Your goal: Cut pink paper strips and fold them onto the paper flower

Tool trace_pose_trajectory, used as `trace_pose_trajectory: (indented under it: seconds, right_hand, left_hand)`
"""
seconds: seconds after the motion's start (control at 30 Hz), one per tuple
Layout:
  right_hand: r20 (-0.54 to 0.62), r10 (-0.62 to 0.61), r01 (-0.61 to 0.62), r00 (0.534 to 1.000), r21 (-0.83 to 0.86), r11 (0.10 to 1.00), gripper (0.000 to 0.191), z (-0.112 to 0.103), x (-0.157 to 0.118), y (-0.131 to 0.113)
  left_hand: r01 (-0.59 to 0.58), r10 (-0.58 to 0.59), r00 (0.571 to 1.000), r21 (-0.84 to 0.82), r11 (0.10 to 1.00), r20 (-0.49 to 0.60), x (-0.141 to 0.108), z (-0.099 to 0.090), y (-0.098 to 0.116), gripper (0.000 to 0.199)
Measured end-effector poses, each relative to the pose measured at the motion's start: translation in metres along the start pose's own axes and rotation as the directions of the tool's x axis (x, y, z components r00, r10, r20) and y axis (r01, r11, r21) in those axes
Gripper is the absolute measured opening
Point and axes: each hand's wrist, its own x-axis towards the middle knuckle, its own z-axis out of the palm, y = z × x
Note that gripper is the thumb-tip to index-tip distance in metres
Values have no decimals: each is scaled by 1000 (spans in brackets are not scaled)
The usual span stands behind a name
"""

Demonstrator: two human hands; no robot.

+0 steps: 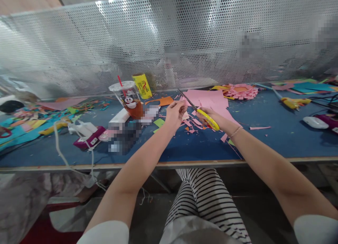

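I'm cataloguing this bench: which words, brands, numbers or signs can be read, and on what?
No text reads clearly.
Yellow cylinder: print, too small and blurred to read.
Plastic cup: cartoon figure with marks above it, unreadable.
Purple box: pale patch, too small to read.

Both arms, 2 bare forearms, reach from the near edge toward the middle and converge. The left arm (142, 159) slants far and to the right, bent at the elbow; the right arm (266, 159) slants far and to the left, its elbow set wider. The left hand (174, 111) is raised, thumb and fingers bent inward; whether the tips meet is too small to tell. The right hand (216, 115), just to the right and apart from it, is curled in a grip, its wrist (234, 129) nearly straight.
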Motion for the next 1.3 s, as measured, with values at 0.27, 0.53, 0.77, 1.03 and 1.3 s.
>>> trace_pose_trajectory:
  seconds: [0.27, 0.53, 0.77, 1.03, 1.3]
  right_hand:
    - [-132, -22, -11, 991, -246, 969, 41, 1, 0, -2]
    - [-396, -196, -301, 897, -872, 385, 41, -50, 12, 22]
    - [-359, -394, -208, 846, -903, 375, 48, -66, 18, 35]
    - [-25, -727, 475, 686, -742, 474, 29, -27, 18, 17]
    - [-78, -778, 494, 624, -731, 470, 19, -19, 18, 19]
  left_hand:
    - [15, -15, 1000, 11, 1000, -2, 3, -1, 0, 13]
    - [90, -91, 996, 63, 994, 11, -1, 0, -1, 14]
    - [26, -53, 996, 309, 951, 78, 2, -1, -10, 14]
    - [-171, 66, 969, 455, 874, 236, 5, -7, -20, 27]
    - [-198, 79, 959, 440, 876, 273, 5, -7, -21, 24]
